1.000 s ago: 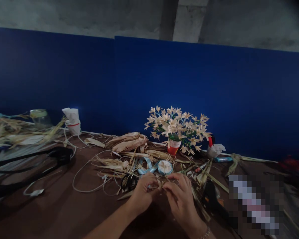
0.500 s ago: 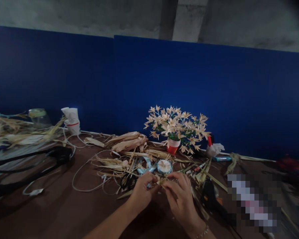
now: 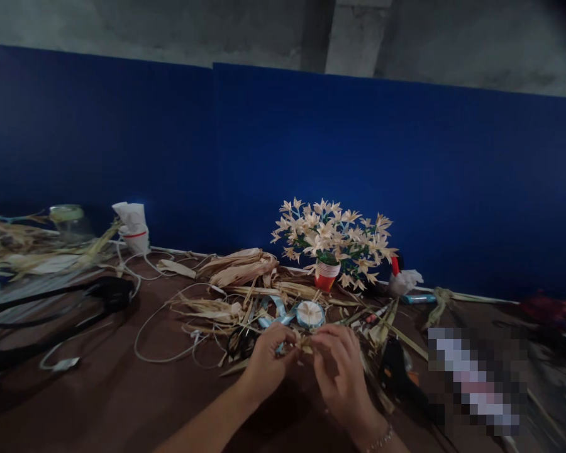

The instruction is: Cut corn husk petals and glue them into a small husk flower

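Between my two hands is a small pale flower [image 3: 304,343] that looks made of dried husk. The thumb and fingers of my left hand [image 3: 270,360] pinch it from the left, and a bit of light blue shows by those fingertips. My right hand [image 3: 342,368] has bent fingers at the flower's right side, its fingertips touching the petals. Just beyond the hands lies a roll of light blue ribbon [image 3: 310,314], with a loose ribbon loop [image 3: 277,313] beside it. Black-handled scissors [image 3: 241,343] rest left of my left hand, partly hidden.
A red and white cup [image 3: 327,277] holds a bunch of pale husk flowers [image 3: 330,233]. Dried husks [image 3: 238,269] lie behind the work area. At right is a black glue gun [image 3: 397,371]. A white cable [image 3: 144,358] loops at left, near black straps [image 3: 113,294].
My right fingers have shifted slightly at the flower, which shows a bit more now. The whole view has drifted a little; the left hand keeps its pinch.
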Demonstrator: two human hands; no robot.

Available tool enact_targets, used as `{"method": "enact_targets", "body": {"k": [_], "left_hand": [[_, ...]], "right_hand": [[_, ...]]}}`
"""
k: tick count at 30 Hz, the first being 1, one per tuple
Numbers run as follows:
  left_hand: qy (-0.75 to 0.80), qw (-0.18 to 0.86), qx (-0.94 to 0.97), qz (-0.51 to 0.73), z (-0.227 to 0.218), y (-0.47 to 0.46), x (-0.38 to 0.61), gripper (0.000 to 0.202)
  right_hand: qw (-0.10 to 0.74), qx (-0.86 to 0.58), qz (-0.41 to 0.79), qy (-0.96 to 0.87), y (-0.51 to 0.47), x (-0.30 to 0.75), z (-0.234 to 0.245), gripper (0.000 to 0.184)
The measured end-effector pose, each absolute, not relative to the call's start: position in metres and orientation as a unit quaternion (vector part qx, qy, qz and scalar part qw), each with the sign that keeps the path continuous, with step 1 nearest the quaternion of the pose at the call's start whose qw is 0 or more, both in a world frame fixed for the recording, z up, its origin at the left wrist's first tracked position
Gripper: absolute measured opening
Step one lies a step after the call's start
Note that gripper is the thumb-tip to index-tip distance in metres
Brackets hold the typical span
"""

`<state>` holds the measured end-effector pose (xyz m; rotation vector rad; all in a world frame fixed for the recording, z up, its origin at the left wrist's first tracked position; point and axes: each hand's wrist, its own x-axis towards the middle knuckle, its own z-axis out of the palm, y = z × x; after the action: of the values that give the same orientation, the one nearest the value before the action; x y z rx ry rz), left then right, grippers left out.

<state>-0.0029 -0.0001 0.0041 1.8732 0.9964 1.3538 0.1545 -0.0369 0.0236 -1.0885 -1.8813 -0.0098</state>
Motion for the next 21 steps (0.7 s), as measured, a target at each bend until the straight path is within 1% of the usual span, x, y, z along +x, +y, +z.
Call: {"method": "enact_targets", "body": {"k": [3,8,13,21], "left_hand": [[0.368,0.295,0.719,0.51,0.0049,0.0007,-0.0036,0.019],[0.347,0.285,0.739,0.502,0.0078,-0.0002,-0.0026,0.013],[0.339,0.27,0.748,0.503,0.0095,-0.0019,-0.001,0.013],[0.353,0.297,0.738,0.493,0.0073,-0.0008,-0.002,0.01]], "right_hand": [[0.51,-0.454,0.053,-0.729,-0.0355,0.1543,0.0227,0.016],[0.511,-0.467,0.119,-0.712,-0.0343,0.1525,0.0228,0.005],[0.514,-0.466,0.143,-0.705,-0.0337,0.1516,0.0223,0.006],[0.527,-0.487,0.235,-0.656,-0.0312,0.1494,0.0171,0.009]]}}
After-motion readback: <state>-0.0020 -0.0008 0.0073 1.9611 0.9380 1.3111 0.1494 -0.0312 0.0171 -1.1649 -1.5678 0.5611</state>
